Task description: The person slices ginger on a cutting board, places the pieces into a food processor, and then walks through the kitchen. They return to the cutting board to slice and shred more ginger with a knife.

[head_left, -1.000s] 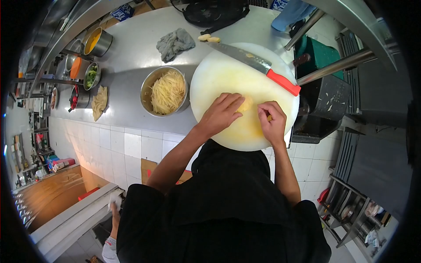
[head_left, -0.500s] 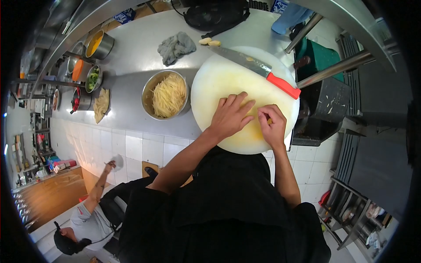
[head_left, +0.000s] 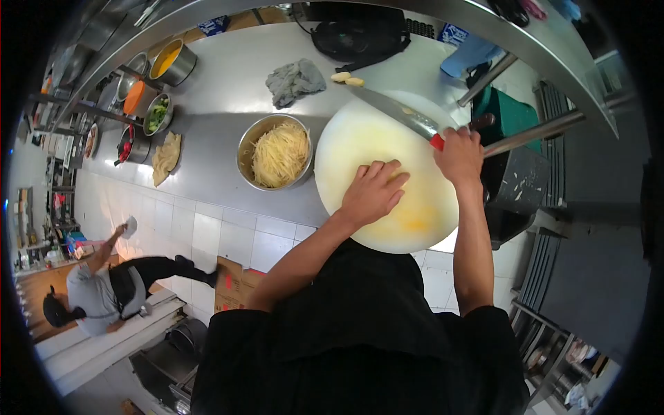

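Note:
On the round white cutting board (head_left: pixel 360 232), my left hand (head_left: pixel 375 192) rests palm down with its fingers curled. A small yellowish bit shows between the fingertips; the rest of whatever lies under them is hidden. Towards the board's right edge, my right hand (head_left: pixel 461 158) is closed around the red handle of a large kitchen knife (head_left: pixel 398 111). The blade lies across the far side of the board, pointing left and away. Beyond its tip are pale peeled pieces (head_left: pixel 347 79). A yellow stain marks the board near my left hand.
A steel bowl (head_left: pixel 243 169) of pale yellow shreds (head_left: pixel 280 155) stands left of the board. Behind it lies a grey cloth (head_left: pixel 295 81). Farther left are a tan cloth (head_left: pixel 166 159) and several food pots. A metal post (head_left: pixel 536 133) rises at right. Another person (head_left: pixel 93 297) stands at lower left.
My right hand has left the spot beside my left hand and moved up and right onto the knife handle. My left hand's fingers have drawn in. The view has shifted slightly.

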### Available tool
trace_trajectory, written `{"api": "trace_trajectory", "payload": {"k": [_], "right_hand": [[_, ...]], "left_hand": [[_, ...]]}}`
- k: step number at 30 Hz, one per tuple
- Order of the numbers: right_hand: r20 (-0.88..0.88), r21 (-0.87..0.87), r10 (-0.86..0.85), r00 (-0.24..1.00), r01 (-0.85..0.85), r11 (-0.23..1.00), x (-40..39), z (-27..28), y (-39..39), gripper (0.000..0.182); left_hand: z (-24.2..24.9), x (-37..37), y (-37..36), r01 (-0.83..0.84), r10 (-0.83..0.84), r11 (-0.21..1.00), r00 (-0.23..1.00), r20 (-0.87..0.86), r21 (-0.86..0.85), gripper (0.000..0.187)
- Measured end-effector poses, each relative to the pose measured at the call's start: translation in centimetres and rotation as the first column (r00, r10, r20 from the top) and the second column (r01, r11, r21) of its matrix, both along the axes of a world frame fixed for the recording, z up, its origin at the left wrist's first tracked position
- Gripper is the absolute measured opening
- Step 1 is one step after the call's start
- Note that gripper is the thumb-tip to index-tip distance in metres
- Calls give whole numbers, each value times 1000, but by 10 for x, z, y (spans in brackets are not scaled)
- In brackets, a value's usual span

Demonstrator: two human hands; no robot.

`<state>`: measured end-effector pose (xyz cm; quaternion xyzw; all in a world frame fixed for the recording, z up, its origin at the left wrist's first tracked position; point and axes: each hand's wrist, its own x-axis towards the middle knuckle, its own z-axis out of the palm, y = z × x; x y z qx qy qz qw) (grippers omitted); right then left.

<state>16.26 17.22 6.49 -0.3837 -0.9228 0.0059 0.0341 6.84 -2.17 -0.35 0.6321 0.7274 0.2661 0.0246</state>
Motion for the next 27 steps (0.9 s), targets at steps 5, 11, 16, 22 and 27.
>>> {"api": "trace_trajectory", "payload": {"k": [5, 11, 16, 22, 27], "right_hand": [[-27, 26, -92, 995, 93, 995, 18, -39, 7, 37], [-213, -259, -267, 940, 209, 943, 109, -2, -41, 31], [-351, -336, -429, 832, 315, 887, 244, 14, -82, 31], [-307, -237, -605, 735, 556, 796, 338, 18, -102, 34], [-324, -173, -659, 679, 643, 746, 380, 18, -96, 32]], "left_hand": [[12, 0, -5, -41, 37, 993, 999, 37, 107, 45], [29, 22, -12, 15, -25, 980, 998, 51, 199, 44], [61, 108, 26, 366, -373, 918, 927, 24, 151, 67], [48, 230, 89, 748, -743, 664, 661, -102, 13, 95], [29, 286, 127, 801, -802, 598, 598, -11, -35, 97]]}}
